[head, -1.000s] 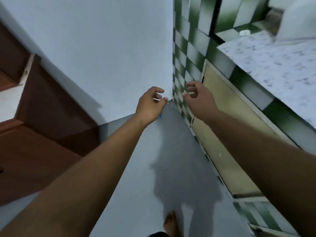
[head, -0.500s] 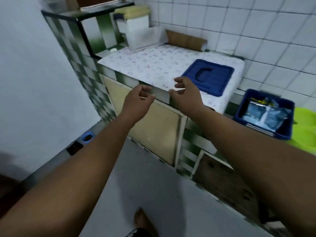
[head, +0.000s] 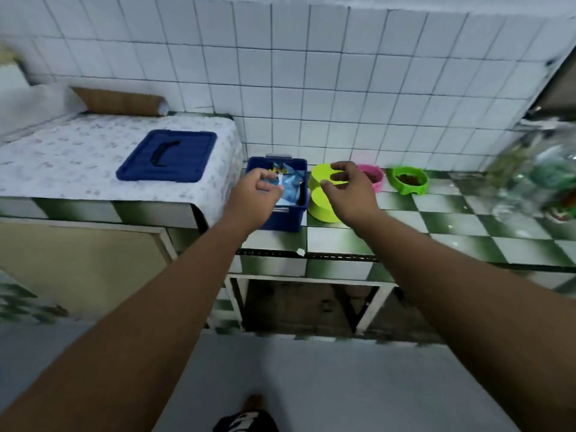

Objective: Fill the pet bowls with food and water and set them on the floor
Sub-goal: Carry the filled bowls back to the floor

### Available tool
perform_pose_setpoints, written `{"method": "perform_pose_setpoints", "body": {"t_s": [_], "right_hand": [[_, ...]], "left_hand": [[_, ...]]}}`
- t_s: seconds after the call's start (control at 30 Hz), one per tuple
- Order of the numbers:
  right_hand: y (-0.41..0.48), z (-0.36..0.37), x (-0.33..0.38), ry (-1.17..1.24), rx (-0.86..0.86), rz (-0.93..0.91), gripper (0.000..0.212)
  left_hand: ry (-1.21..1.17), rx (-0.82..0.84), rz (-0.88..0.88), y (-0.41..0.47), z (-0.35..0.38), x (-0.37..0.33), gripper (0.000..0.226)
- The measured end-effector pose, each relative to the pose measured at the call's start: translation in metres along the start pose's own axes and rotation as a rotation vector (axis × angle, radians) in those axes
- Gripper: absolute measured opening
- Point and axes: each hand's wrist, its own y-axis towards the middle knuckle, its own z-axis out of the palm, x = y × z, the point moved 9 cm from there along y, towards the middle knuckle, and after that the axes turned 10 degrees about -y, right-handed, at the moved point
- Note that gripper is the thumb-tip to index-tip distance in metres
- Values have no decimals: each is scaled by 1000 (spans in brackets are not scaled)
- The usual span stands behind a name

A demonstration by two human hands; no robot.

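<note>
Head view looks down over both bare forearms reaching toward a green-and-white checkered counter (head: 467, 226). The left hand (head: 254, 194) is loosely curled, fingers bent inward but closed on nothing; it hovers over the near edge of an open blue bin (head: 294, 218) that stands at the counter's left end. Inside the bin lie blue and silver packets (head: 288, 185), partly hidden by that hand. The right hand (head: 349, 190) is spread partly open, thumb and fingers apart in a wide claw, held above a lime-green double bowl (head: 322, 210); whether the fingertips touch the bowl's rim I cannot tell. It grips nothing.

The lime-green double bowl sits just beside the bin on its right, and its two wells look bare. Behind the right hand stands a pink bowl (head: 374, 176) with dark brown food in it, half covered by the fingers. Further right, near it but apart, is a green bowl (head: 408, 180) also holding brown food. All the bowls are on the counter, none on the floor (head: 343, 385).

To the left, a higher surface with a patterned cloth (head: 71, 163) carries the blue lid (head: 168, 155) of the bin, lying flat. At the far right a blurred clear container (head: 536, 176) stands on the counter. White wall tiles (head: 311, 88) rise behind everything.
</note>
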Motion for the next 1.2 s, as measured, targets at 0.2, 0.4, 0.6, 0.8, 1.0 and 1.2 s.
{"method": "perform_pose_setpoints", "body": {"t_s": [0.2, 0.4, 0.6, 0.8, 1.0, 1.2], "right_hand": [[15, -58, -62, -40, -103, 96, 24], [53, -104, -126, -71, -236, 214, 34], [84, -122, -200, -71, -296, 398, 39], [131, -130, -260, -93, -270, 448, 36], [204, -142, -344, -107, -216, 486, 37], [281, -156, -424, -80, -75, 558, 38]], "left_hand": [[-11, 136, -44, 32, 92, 13, 20], [60, 269, -53, 88, 171, 26, 23], [108, 333, -144, 149, 220, 55, 30], [142, 307, -222, 199, 270, 94, 43], [279, 241, -344, 240, 331, 140, 25], [417, 135, -393, 269, 374, 165, 11]]}}
